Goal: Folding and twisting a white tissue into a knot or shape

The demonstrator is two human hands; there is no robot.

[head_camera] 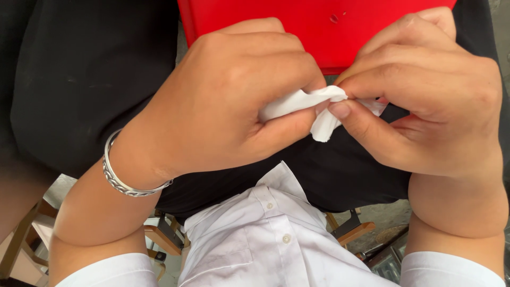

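Both hands meet over my lap on a small crumpled piece of white tissue. My left hand is closed around one end of it, with a silver bracelet on that wrist. My right hand pinches the other end between thumb and fingers. Most of the tissue is hidden inside the two fists; only a short twisted part shows between them. The hands hover just in front of a red plastic surface.
Black trousers cover my knees below the hands. A white buttoned shirt fills the bottom middle. Wooden chair parts and a grey floor show through the gaps beneath.
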